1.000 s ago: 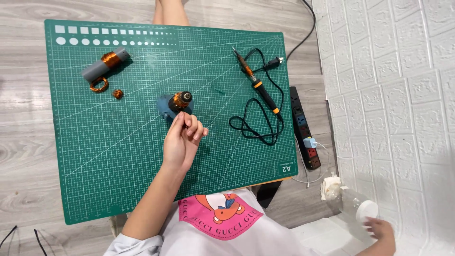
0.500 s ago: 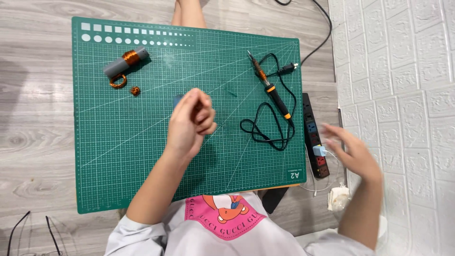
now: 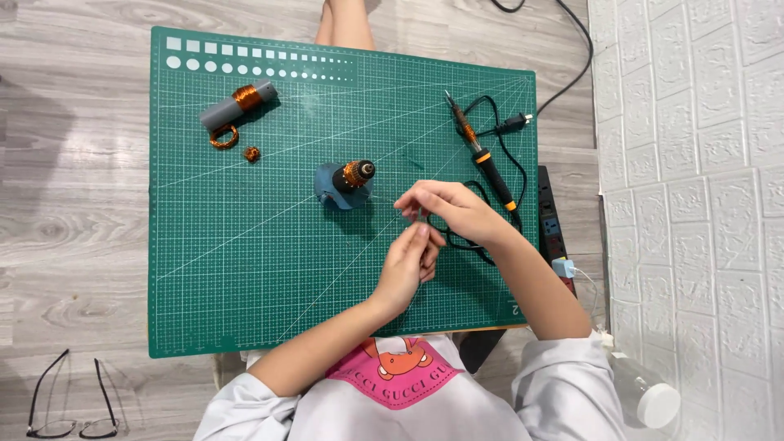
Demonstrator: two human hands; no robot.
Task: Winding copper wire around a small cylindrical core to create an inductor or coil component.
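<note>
Copper coil (image 3: 356, 173) on blue base, both hands' fingers (image 3: 418, 214) pinched together beside it, contents unclear.

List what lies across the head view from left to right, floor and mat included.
Eyeglasses on the wood floor → grey tube wound with copper wire → small copper coil → blue-based copper spool → left hand → right hand → soldering iron → black power strip → white-capped bottle.

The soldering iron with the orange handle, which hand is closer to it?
Right. The right hand sits just left of the soldering iron, nearly touching its black grip. The left hand is lower and farther left, over the green mat.
</note>
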